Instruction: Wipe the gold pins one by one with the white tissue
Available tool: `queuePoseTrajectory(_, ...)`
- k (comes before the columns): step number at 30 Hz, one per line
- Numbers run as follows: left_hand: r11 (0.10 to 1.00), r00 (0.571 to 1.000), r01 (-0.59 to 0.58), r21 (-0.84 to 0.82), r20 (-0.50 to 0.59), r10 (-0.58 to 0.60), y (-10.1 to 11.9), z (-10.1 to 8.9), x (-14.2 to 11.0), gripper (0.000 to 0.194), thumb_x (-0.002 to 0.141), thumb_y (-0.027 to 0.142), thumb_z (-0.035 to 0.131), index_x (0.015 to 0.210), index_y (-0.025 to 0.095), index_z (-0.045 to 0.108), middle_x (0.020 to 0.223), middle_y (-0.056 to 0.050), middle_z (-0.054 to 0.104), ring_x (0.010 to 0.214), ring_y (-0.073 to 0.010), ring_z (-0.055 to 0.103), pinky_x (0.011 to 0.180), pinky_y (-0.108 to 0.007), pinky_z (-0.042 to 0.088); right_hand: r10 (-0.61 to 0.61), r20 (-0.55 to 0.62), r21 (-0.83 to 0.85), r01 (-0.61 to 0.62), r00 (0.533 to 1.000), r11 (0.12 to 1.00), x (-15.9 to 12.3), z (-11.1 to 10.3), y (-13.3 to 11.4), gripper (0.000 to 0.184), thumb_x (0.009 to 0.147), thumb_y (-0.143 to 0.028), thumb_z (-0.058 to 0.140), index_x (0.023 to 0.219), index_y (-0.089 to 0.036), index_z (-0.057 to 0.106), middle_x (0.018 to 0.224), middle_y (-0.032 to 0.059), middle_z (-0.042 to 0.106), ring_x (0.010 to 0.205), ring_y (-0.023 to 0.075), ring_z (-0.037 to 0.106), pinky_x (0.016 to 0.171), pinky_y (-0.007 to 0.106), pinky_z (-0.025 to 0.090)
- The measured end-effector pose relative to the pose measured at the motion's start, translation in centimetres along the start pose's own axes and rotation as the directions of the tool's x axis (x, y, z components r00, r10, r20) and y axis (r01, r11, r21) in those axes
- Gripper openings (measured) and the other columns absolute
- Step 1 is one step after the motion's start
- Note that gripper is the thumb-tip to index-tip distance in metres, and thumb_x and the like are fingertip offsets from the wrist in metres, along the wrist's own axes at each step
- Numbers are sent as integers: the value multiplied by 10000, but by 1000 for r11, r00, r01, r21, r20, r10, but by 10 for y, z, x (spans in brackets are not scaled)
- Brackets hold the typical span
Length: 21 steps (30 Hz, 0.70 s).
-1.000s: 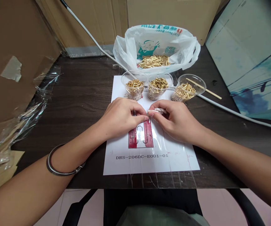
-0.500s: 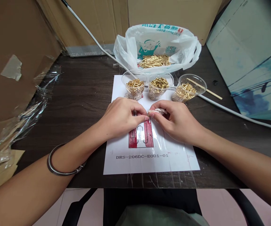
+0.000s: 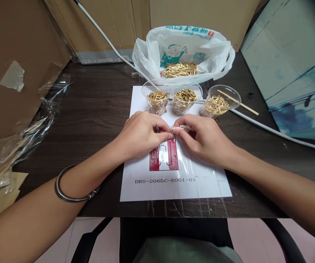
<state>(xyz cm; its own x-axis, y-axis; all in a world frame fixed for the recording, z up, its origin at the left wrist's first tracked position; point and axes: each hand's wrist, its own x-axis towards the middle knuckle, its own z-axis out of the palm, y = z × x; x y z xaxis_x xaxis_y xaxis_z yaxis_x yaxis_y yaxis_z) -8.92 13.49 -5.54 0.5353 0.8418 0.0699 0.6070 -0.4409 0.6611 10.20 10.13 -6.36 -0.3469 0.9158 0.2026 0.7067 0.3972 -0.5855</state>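
Note:
My left hand [image 3: 141, 135] and my right hand [image 3: 205, 140] meet fingertip to fingertip over a white printed sheet [image 3: 174, 182] taped to the dark table. Both are closed in a pinch. The right fingers hold a small white piece [image 3: 183, 128]; what the left fingers pinch is too small to name. Just below the fingertips lies a red template [image 3: 164, 159] with clear slots. Three clear cups of small gold pins [image 3: 157, 100] [image 3: 185, 98] [image 3: 217, 104] stand in a row just beyond the hands.
A white plastic bag [image 3: 185, 47] with more gold pins lies behind the cups. A wooden stick [image 3: 242, 104] rests in the right cup. A white cable [image 3: 269, 129] crosses the table. Crumpled clear film [image 3: 28, 135] and cardboard walls stand at left.

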Motion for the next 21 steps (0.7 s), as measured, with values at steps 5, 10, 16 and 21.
queuePoseTrajectory(5, 1000, 1000, -2, 24, -12, 3, 1, 1, -1, 105, 783, 294, 702, 763, 233, 786, 755, 7, 725, 699, -145, 614, 671, -292, 432, -1, 25, -9, 1, 1000, 1000, 1, -2, -1, 171, 894, -247, 527, 864, -130, 648, 770, 41, 648, 627, 116, 495, 602, 259, 330)
queuePoseTrajectory(10, 1000, 1000, 7, 30, -17, -7, 2, 1, -1, 111, 789, 295, 695, 782, 234, 787, 776, 4, 731, 703, -147, 612, 663, -293, 430, 15, -11, -48, -16, 1000, 999, -1, 1, -3, 163, 892, -242, 527, 863, -134, 647, 783, 44, 656, 641, 123, 510, 608, 263, 336)
queuePoseTrajectory(16, 999, 1000, 11, 30, -8, -11, 1, 1, -1, 135, 802, 311, 681, 788, 224, 784, 789, -5, 736, 704, -147, 614, 641, -284, 422, 62, -73, -45, -65, 995, 997, -5, 7, -5, 179, 896, -243, 522, 899, -132, 662, 822, 56, 684, 673, 139, 545, 641, 273, 367)
queuePoseTrajectory(21, 1000, 1000, -3, 25, -4, 3, 2, 1, -2, 145, 809, 308, 672, 801, 218, 785, 800, -18, 744, 701, -152, 627, 665, -285, 447, 69, -65, -48, -72, 996, 996, -6, 6, -6, 181, 895, -254, 521, 900, -143, 664, 837, 64, 693, 676, 147, 549, 644, 281, 365)
